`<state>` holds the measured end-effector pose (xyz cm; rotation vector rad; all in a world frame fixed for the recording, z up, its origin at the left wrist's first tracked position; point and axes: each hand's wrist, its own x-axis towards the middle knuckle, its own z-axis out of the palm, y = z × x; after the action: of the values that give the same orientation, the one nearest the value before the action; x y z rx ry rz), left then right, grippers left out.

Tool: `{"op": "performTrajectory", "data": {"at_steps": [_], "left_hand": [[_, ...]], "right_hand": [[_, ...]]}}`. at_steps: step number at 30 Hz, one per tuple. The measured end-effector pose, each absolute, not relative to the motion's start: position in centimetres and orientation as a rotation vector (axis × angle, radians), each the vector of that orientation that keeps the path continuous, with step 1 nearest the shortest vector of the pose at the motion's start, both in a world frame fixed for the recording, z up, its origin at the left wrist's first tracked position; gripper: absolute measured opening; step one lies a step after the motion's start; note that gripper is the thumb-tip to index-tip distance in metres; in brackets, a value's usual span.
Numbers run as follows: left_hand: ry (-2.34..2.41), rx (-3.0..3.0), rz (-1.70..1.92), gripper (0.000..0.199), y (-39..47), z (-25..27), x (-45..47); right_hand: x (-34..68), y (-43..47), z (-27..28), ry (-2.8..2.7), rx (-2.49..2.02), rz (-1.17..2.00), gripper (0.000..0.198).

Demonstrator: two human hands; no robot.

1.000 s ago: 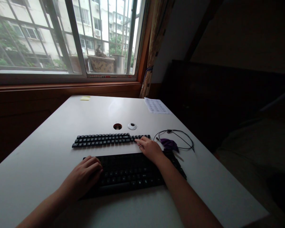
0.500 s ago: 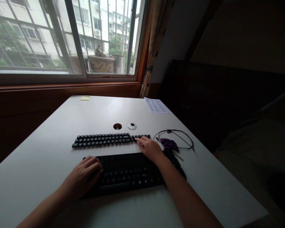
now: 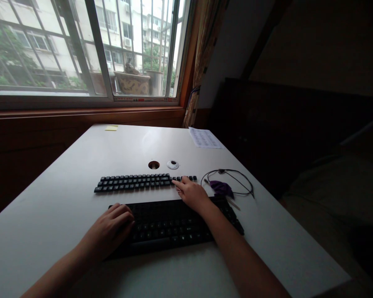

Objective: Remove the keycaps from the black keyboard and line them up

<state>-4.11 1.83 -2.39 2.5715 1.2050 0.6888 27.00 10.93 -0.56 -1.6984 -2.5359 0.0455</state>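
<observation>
A black keyboard (image 3: 168,225) lies slightly tilted on the white table, with keys along its front and right side. My left hand (image 3: 116,223) is curled over the keyboard's left end, its fingertips partly hidden. Beyond the keyboard, loose black keycaps (image 3: 135,182) stand in several neat rows. My right hand (image 3: 191,193) reaches over the keyboard toward the right part of these rows. Its index finger is stretched out and its tip is at a keycap near the rows' right side; the other fingers are partly bent. No object shows lifted in it.
Right of the keycaps lie a looped black cable (image 3: 247,182), a purple cloth (image 3: 222,188) and a thin stick-like tool (image 3: 233,203). Farther back are a round table hole (image 3: 153,165), a white ring-shaped cover (image 3: 173,165), a printed sheet (image 3: 205,138) and yellow sticky notes (image 3: 111,128).
My right hand has shifted slightly left along the keycap rows, its index fingertip moving to another spot. My left hand and the keyboard have stayed in place.
</observation>
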Motion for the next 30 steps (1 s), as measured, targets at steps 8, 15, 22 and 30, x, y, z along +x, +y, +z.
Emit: {"op": "performTrajectory", "data": {"at_steps": [8, 15, 22, 30], "left_hand": [[1.202, 2.587, 0.693, 0.016, 1.85, -2.29, -4.07], [1.2, 2.556, 0.696, 0.015, 1.76, -2.1, -4.01], [1.206, 2.566, 0.668, 0.014, 1.85, -2.2, -4.03], [1.188, 2.552, 0.667, 0.015, 1.74, -2.18, -4.08]], "right_hand": [[27.01, 10.86, -0.58, -2.54, -1.706, 0.065, 0.04], [27.05, 10.76, -0.43, -2.517, -1.691, 0.027, 0.04], [27.77, 10.77, -0.3, -2.447, -1.759, -0.029, 0.038], [27.9, 10.9, -0.77, -2.471, -1.752, 0.017, 0.038]]}}
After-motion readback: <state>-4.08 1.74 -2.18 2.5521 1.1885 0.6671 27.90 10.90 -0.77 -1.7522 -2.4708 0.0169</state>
